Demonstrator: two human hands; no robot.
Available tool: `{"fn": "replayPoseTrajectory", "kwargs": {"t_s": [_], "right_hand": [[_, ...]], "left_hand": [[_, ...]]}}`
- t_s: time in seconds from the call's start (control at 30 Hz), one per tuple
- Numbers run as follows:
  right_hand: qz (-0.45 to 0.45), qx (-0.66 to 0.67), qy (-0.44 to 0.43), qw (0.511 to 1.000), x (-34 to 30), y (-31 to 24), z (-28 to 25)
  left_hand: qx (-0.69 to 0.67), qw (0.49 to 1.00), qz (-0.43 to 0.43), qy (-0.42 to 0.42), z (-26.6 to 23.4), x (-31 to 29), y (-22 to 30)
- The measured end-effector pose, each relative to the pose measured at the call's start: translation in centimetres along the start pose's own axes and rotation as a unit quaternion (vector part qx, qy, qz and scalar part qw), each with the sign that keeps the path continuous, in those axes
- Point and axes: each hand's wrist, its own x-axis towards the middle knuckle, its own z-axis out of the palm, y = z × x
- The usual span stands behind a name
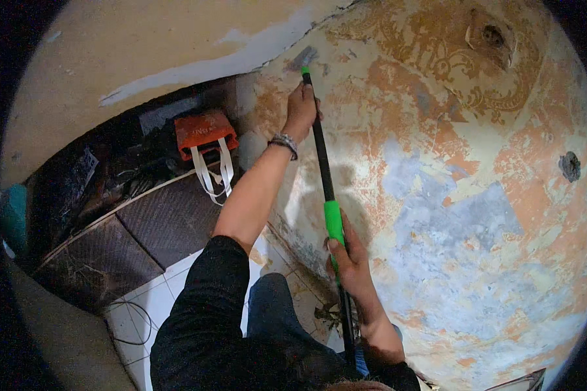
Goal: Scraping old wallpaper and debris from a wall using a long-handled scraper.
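Observation:
A long black pole [324, 163] with a bright green sleeve runs up in front of the patchy wall [450, 215]. Around its upper part, just below the green end piece [304, 70], my left hand [301, 109] is closed. My right hand [352, 264] grips it lower down, at the green sleeve [333, 220]. Past the end piece is a greyish patch [302, 58] near the wall's upper edge; whether it is a blade or bare wall I cannot tell. The pole's lower end passes beside my body and is hidden there.
To the left, a dark brown cabinet [140, 228] carries an orange bag [205, 132] with white handles and dark clutter. A cable [140, 326] lies on the white tile floor [169, 281]. Socket holes [493, 36] and a dark recess [569, 167] mark the wall.

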Motion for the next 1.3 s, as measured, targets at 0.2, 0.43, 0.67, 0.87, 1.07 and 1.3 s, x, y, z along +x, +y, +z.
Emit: {"fn": "replayPoseTrajectory", "kwargs": {"t_s": [0.2, 0.43, 0.67, 0.87, 1.07, 1.3], "right_hand": [[-0.009, 0.026, -0.01, 1.0, 0.9, -0.4, 0.9], [-0.002, 0.022, -0.009, 1.0, 3.4, -1.1, 2.6], [-0.069, -0.049, 0.009, 0.996, 1.0, 2.6, 0.7], [-0.01, -0.059, -0.006, 0.998, 0.5, 1.8, 0.8], [-0.01, -0.015, -0.017, 1.0, -0.2, -1.4, 1.5], [-0.006, -0.043, -0.009, 0.999, 0.5, 1.9, -0.4]], "left_hand": [[0.024, 0.998, 0.049, 0.019, -1.1, 1.7, 0.1], [0.114, 0.992, 0.012, 0.044, -3.0, 4.0, 1.1], [0.064, 0.998, -0.003, 0.026, -2.3, 0.9, -0.4], [0.121, 0.992, 0.026, -0.017, -2.5, 0.6, -1.9], [0.041, 0.999, -0.008, 0.027, -2.4, 0.7, -1.4], [0.039, 0.998, -0.04, -0.009, -0.8, -1.1, -2.8]]}}
